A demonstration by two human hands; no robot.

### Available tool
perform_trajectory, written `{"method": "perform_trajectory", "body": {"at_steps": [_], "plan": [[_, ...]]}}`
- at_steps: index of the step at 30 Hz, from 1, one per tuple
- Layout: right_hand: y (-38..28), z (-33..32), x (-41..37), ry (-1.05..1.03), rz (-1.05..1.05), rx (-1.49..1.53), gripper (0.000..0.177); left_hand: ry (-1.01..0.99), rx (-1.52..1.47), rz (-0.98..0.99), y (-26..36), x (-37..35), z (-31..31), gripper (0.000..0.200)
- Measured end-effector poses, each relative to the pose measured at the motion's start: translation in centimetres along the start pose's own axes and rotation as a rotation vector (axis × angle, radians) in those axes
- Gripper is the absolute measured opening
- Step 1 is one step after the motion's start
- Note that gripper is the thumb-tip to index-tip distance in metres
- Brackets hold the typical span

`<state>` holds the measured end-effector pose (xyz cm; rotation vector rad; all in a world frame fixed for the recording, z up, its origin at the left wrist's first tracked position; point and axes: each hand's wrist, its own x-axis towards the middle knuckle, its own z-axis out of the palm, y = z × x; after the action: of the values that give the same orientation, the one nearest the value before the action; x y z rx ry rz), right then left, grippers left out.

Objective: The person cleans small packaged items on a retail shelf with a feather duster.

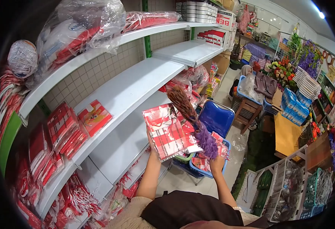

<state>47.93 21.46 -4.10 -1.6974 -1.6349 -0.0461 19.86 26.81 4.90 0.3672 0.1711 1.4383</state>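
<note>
Gripping stack of red-white wrapped packets [167, 133] in left hand [151, 147], raised beside white shelf [125, 91]. Clenching feather duster [193, 120] in right hand [216, 163], laid across stack. Likely dusting; needs steady hold.

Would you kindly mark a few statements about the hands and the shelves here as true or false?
1. The left hand holds a stack of red-and-white packets. True.
2. The right hand is empty. False: it grips a feather duster.
3. The feather duster is green all over. False: it is purple near the hand and brown at the tip.
4. A red packet lies on the white shelf. True.
5. The blue chair stands on the white shelf. False: it stands down on the floor, beyond the hands.
</note>
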Motion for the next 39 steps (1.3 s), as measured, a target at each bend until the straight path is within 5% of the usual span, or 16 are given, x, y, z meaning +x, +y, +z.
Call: {"method": "perform_trajectory", "body": {"at_steps": [8,12,16,23,30,33,39], "plan": [[-0.3,2.6,0.1,0.046,-0.196,0.063,0.019,-0.009,-0.013,0.004,0.8,-0.7,-0.1,0.067],[-2.2,3.0,-0.2,-0.051,-0.001,0.171,0.017,0.153,0.04,0.215,1.8,-0.7,0.1,0.064],[-2.9,2.3,-0.3,-0.111,-0.271,0.183,0.02,0.125,0.022,0.204,2.5,-1.2,0.2,0.063],[-5.7,4.6,3.0,-0.119,-0.101,0.153,0.022,0.113,0.005,0.315,4.4,-2.3,0.0,0.063],[-15.2,2.7,11.4,-0.04,-0.107,0.327,0.038,0.095,-0.006,0.446,7.2,-4.7,-0.3,0.062],[-19.3,2.6,14.8,0.047,-0.46,0.312,0.034,0.091,-0.008,0.488,8.2,-5.9,-0.2,0.061],[-26.4,6.8,19.8,-0.161,-0.461,0.119,0.026,0.078,-0.025,0.583,9.7,-7.5,-0.8,0.058]]}}
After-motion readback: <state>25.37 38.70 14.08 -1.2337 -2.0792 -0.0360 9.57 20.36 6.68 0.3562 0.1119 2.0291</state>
